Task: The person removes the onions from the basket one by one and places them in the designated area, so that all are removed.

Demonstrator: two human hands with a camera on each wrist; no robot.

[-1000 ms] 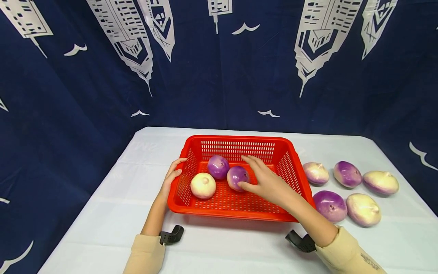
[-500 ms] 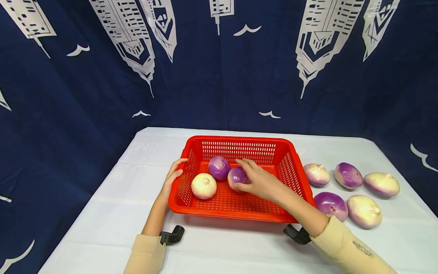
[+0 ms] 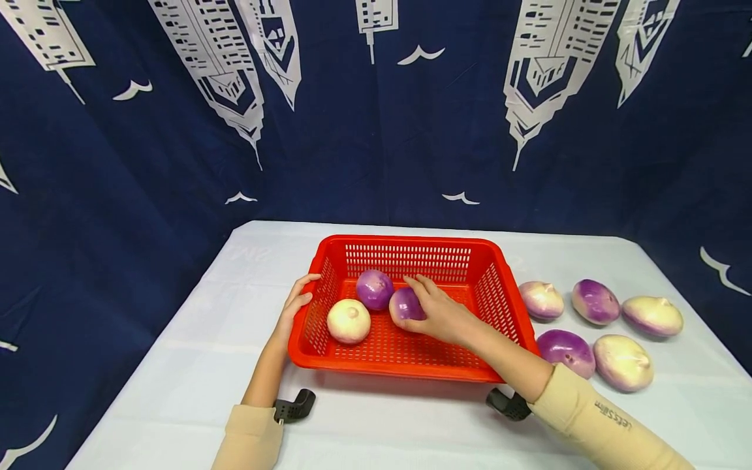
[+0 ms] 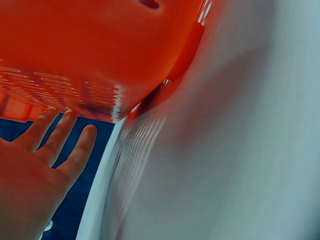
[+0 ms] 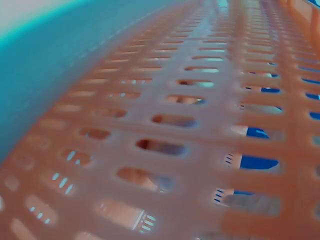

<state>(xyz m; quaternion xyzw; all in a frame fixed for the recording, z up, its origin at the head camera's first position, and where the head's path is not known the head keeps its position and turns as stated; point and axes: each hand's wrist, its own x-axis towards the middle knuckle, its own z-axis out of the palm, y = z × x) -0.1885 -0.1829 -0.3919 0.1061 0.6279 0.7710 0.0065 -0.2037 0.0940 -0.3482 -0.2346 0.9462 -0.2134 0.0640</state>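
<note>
table (image 3: 176, 385): white cloth | red basket (image 3: 411, 244) | five turnips (image 3: 593, 301) right

Small dark lettering on the beige right sleeve (image 3: 611, 414) (too blurred to read), no other text

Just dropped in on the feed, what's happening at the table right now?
A person is working with turnips and a red basket on a white-covered table. The right hand is inside the basket, its fingers curled round a purple turnip beside another purple one and a white one. The left hand rests against the basket's left rim. Five more turnips lie on the table to the right of the basket.
</note>
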